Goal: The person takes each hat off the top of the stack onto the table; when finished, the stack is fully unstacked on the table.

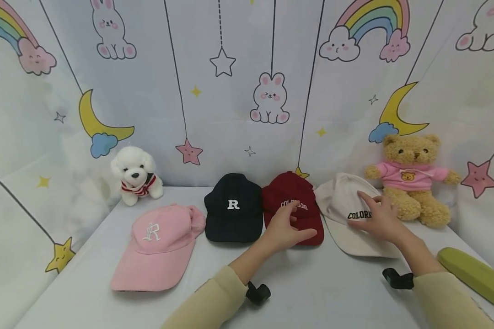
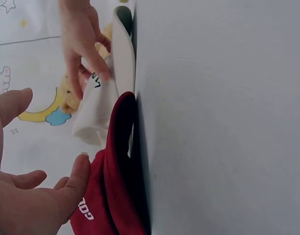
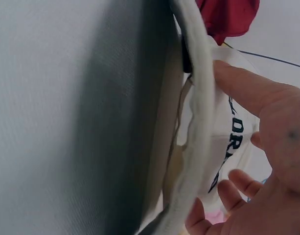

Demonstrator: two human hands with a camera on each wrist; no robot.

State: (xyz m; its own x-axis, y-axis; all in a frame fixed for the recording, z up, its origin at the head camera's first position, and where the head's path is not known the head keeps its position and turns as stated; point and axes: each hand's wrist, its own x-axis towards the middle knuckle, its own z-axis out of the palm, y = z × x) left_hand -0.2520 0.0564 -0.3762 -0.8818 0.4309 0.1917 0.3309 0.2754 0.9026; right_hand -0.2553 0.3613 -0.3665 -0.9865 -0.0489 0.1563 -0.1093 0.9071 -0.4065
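Observation:
My left hand (image 1: 286,230) reaches over the front of a dark red baseball cap (image 1: 291,186), thumb and fingers spread apart and nothing between them. In the left wrist view a gap shows between most of that hand and the red cap (image 2: 121,188); whether the thumb touches it I cannot tell. My right hand (image 1: 380,220) is at a cream baseball cap (image 1: 338,194) with dark lettering. Its fingers are loosely bent around the front of the crown. The right wrist view shows the thumb close to the cream brim (image 3: 201,132), contact unclear.
Left of the red cap sit a black cap (image 1: 232,228) and a pink cap (image 1: 160,269). A white plush dog (image 1: 133,171) is at the back left, a teddy bear (image 1: 413,176) behind the cream cap. A long green object (image 1: 473,276) lies at the right edge.

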